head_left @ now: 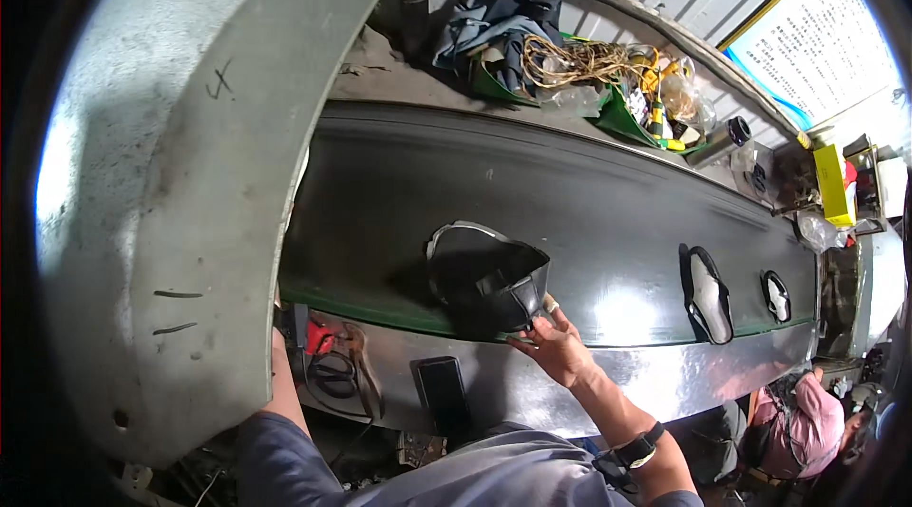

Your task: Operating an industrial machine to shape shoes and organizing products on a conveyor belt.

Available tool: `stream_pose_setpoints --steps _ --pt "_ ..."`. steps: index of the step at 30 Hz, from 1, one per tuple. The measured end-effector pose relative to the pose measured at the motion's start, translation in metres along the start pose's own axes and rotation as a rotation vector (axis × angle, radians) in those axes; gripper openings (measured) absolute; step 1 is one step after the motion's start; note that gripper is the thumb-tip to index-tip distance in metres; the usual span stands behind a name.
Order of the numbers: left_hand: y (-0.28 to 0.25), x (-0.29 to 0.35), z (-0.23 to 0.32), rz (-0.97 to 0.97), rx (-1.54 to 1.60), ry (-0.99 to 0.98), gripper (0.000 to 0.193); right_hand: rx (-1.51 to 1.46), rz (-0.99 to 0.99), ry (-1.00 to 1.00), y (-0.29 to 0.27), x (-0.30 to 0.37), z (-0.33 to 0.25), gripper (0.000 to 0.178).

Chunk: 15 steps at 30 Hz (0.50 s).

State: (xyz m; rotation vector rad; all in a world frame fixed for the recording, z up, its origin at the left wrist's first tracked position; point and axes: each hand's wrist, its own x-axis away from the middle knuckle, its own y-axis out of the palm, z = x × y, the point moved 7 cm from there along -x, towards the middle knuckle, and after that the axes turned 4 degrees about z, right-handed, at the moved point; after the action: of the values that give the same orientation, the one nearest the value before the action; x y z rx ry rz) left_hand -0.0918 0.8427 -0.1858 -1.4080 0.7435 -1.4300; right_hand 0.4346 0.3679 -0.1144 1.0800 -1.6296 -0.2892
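Observation:
A black shoe upper [528, 296] with a pale rim along one edge lies at the near side of a dark conveyor belt [589, 193]. My right hand [559, 347] reaches over the metal edge and grips the upper's near right end, thumb on one side and fingers on the other. My left forearm [285, 388] passes behind a large grey machine panel [218, 203], which hides that hand and whatever it touches. Farther right on the belt lie two black shoe pieces with white undersides, a larger one [709, 298] and a smaller one [776, 296].
A phone [443, 391] lies on the metal ledge [532, 383], near scissors [363, 369] and a red object [320, 336]. Behind the belt are green bins [627, 117], cloth [503, 27] and coiled cord [570, 65]. A person in pink [803, 426] is at the lower right.

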Motion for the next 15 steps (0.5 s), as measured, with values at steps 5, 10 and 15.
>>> stream_pose_setpoints --steps 5,10,15 --pt "0.077 0.061 0.125 0.394 0.373 0.099 0.109 -0.087 0.153 -0.191 -0.042 0.072 -0.045 0.079" --pt "0.081 0.171 0.15 0.304 0.548 -0.028 0.109 -0.085 0.099 -0.223 -0.07 0.091 -0.033 0.081" --pt "0.041 0.352 0.215 0.574 0.263 0.592 0.074 -0.302 0.034 -0.234 -0.135 0.163 -0.016 0.051"
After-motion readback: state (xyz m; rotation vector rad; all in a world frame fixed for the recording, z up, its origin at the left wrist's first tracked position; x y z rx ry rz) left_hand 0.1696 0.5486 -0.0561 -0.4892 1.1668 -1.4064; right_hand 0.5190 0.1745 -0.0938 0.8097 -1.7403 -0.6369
